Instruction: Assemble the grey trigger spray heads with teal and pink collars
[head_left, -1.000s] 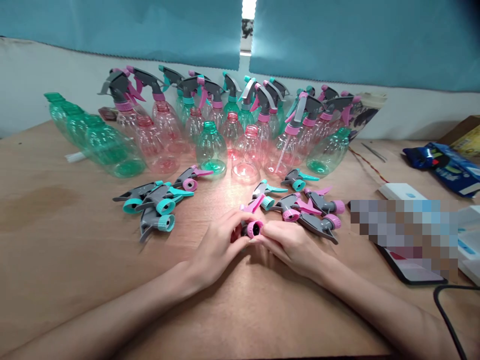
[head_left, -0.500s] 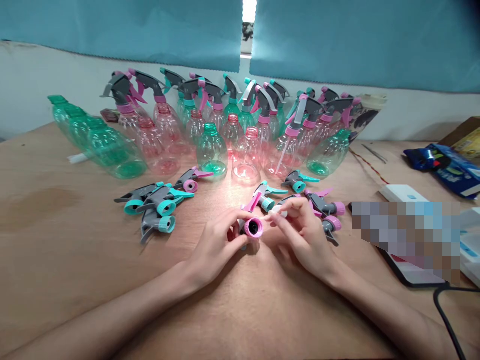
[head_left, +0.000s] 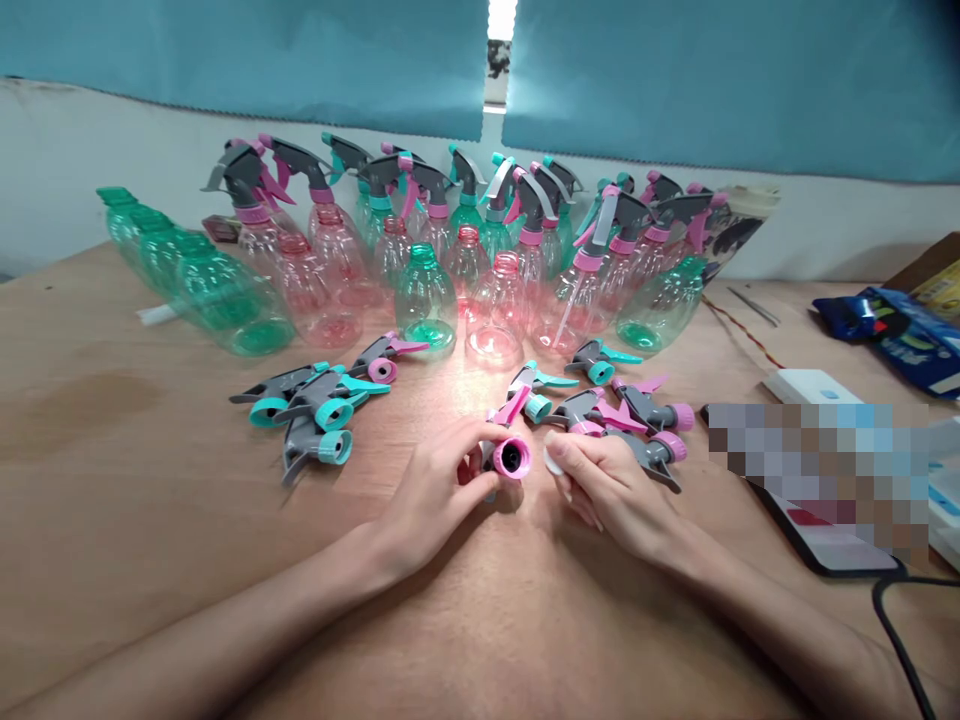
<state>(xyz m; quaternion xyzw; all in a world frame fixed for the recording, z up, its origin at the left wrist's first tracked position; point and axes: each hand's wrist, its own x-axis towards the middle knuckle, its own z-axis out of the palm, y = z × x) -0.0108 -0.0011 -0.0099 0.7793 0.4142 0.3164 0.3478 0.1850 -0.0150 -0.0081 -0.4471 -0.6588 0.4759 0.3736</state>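
Observation:
My left hand (head_left: 439, 485) grips a grey spray head with a pink collar (head_left: 510, 456), the collar's open end facing me. My right hand (head_left: 600, 485) is just to its right, fingers curled, pinching a small white disc (head_left: 553, 461) near the collar. Both hands rest low over the wooden table (head_left: 112, 450). Behind my right hand lies a cluster of pink-collared spray heads (head_left: 637, 415). A teal-collared spray head (head_left: 534, 388) lies just beyond the one I hold.
Several teal-collared spray heads (head_left: 311, 412) lie to the left. Pink and green plastic bottles (head_left: 424, 300), some with heads fitted, crowd the back. Green bottles (head_left: 202, 285) lie stacked at left. A phone (head_left: 817, 525), a cable (head_left: 896, 620) and blue packets (head_left: 892, 335) are at right.
My right hand lifted off the collar holding a small white disc, then lowered again beside the collar. The left hand turned the spray head's opening slightly toward me.

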